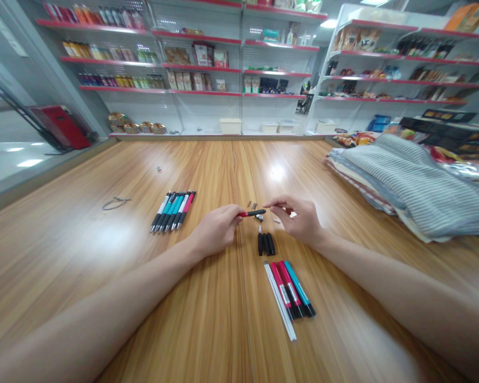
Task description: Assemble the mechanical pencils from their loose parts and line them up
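In my left hand (pixel 219 227), closed on its rear end, a pen (pixel 254 213) with a red barrel and black grip lies level, its grip end pointing right. Thumb and fingers of my right hand (pixel 297 217) are pinched just beyond that end; whatever they hold is too small to make out. Below the hands are several black grip sleeves (pixel 266 244) and small metal pieces (pixel 259 217). Nearer to me lie white refills (pixel 280 301), two pink pen barrels (pixel 288 290) and a teal barrel (pixel 299 288). A row of whole pens (pixel 173 211) lies left of my left hand.
Folded striped cloth (pixel 419 181) is piled on the wooden table (pixel 199 330) at the right. A thin grey loop (pixel 116 202) and a tiny metal bit (pixel 158 168) lie at the left. Stocked shelves (pixel 203 68) stand behind the table.
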